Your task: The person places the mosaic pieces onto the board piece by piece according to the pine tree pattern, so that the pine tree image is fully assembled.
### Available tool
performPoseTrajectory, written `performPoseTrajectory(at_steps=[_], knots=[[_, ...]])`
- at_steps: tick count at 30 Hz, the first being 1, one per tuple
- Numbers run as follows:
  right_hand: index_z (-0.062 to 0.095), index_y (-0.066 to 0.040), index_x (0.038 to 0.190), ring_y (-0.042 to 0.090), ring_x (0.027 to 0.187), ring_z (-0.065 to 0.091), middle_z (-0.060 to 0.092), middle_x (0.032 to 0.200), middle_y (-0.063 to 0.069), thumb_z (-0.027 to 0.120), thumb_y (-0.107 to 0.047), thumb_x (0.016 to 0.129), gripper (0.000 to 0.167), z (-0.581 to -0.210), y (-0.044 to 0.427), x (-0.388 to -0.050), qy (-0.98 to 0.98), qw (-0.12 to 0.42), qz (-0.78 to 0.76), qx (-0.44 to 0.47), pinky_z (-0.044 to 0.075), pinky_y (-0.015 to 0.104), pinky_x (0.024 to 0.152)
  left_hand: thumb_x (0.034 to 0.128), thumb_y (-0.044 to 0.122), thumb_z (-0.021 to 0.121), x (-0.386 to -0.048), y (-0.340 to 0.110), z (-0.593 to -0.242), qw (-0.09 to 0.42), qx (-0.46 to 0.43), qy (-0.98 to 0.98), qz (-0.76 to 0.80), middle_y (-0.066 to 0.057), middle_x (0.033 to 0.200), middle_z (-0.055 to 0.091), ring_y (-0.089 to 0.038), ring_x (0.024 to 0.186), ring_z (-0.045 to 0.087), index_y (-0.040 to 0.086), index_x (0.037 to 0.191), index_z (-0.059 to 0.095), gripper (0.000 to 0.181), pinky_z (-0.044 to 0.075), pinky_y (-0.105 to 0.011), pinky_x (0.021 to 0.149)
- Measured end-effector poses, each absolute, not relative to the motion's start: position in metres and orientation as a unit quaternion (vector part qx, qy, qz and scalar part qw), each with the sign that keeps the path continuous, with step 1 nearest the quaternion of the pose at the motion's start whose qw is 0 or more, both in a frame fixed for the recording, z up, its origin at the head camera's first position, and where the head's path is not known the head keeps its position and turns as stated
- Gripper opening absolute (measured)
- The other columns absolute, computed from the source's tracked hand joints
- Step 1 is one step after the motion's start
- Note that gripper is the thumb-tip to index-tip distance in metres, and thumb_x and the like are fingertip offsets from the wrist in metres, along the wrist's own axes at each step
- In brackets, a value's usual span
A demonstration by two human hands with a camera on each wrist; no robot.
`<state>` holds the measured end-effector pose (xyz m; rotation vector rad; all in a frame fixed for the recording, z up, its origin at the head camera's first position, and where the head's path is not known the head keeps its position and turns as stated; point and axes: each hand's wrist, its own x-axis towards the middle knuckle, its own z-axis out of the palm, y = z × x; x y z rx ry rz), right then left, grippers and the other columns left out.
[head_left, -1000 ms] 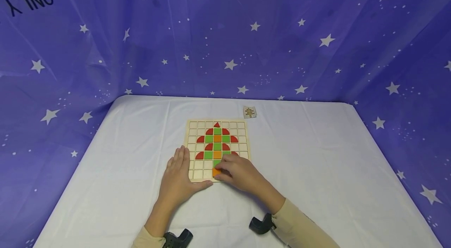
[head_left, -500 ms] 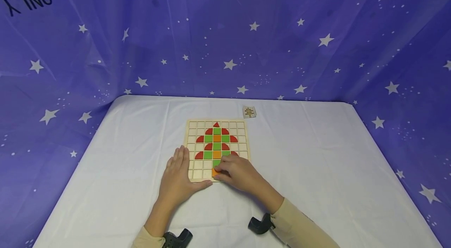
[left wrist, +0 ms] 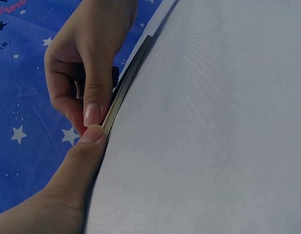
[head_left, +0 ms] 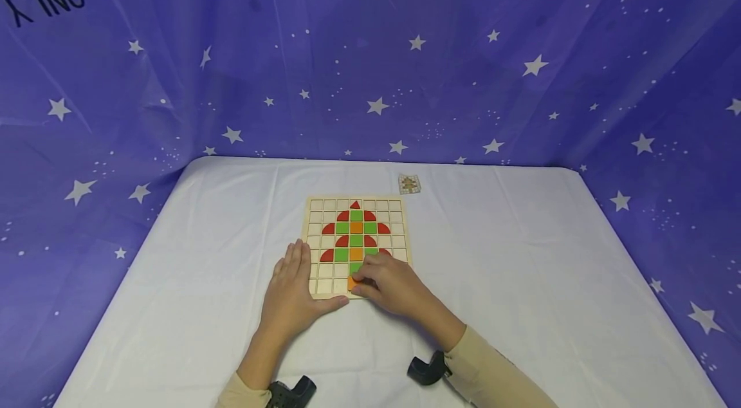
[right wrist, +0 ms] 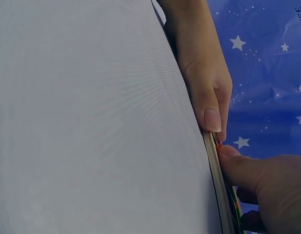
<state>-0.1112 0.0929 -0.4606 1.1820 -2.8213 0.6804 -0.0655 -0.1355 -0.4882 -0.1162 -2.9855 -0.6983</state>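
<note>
A square wooden grid board [head_left: 325, 271] lies on the table in the head view. Red, green and orange tiles on it form a tree shape, with a red triangle [head_left: 356, 205] at the top. My left hand [head_left: 289, 298] rests along the board's left side, fingers straight, its thumb stretched along the near edge. Between thumb and fingers, my right hand [head_left: 396, 286] pinches an orange square tile [head_left: 352, 284] at the bottom row's middle. That hand hides part of the board's lower right. In the right wrist view the orange tile [right wrist: 218, 148] shows only as a sliver beside the thumbs.
Behind the board's far right corner lies a small card [head_left: 409, 184] with a tree picture. A white cloth [head_left: 509, 253] covers the table. Purple star-printed curtain [head_left: 324, 60] surrounds its back and sides. Dark wrist-worn devices [head_left: 427, 369] sit on both forearms.
</note>
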Motion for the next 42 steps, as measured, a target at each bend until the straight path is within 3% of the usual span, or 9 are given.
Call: performPoseTrajectory(at_steps=[13,23,30,42], knots=[[0.076,-0.022,0.096,0.002,0.081,0.051,0.064,0.09,-0.014,0.074,-0.039,0.089,0.018,-0.4582,0.0919,-0.1093,-0.902,-0.009,0.21,0.377,0.045,0.016,0.066,0.0623,0.091,0.061,-0.0666,-0.1353,-0.49,0.038,-0.036,-0.972,-0.229,-0.017,0.166,0.014,-0.034,0.155,0.014,-0.002,0.157,0.017,0.139,0.019,-0.05,0.124],[0.075,-0.023,0.098,0.002,0.079,0.048,0.063,0.089,-0.014,0.072,-0.042,0.089,0.021,-0.4594,0.092,-0.1098,-0.904,-0.018,0.209,0.372,0.042,0.016,0.064,0.0621,0.092,0.059,-0.0658,-0.1355,-0.49,0.036,-0.037,-0.972,-0.228,-0.017,0.167,0.014,-0.034,0.155,0.013,-0.002,0.157,0.017,0.14,0.019,-0.05,0.124],[0.073,-0.026,0.102,0.001,0.085,0.053,0.066,0.097,-0.016,0.074,-0.042,0.088,0.021,-0.4616,0.0924,-0.1099,-0.908,-0.02,0.21,0.362,0.047,0.02,0.072,0.0616,0.092,0.059,-0.066,-0.1349,-0.4897,0.039,-0.036,-0.973,-0.226,-0.017,0.166,0.015,-0.034,0.154,0.014,-0.002,0.157,0.018,0.14,0.02,-0.05,0.124],[0.074,-0.027,0.103,0.002,0.078,0.047,0.064,0.095,-0.016,0.071,-0.044,0.09,0.022,-0.4601,0.093,-0.1099,-0.907,0.0,0.205,0.369,0.042,0.019,0.067,0.062,0.093,0.058,-0.0665,-0.1351,-0.4903,0.033,-0.033,-0.973,-0.225,-0.017,0.167,0.014,-0.034,0.155,0.013,-0.001,0.157,0.016,0.14,0.019,-0.049,0.125]])
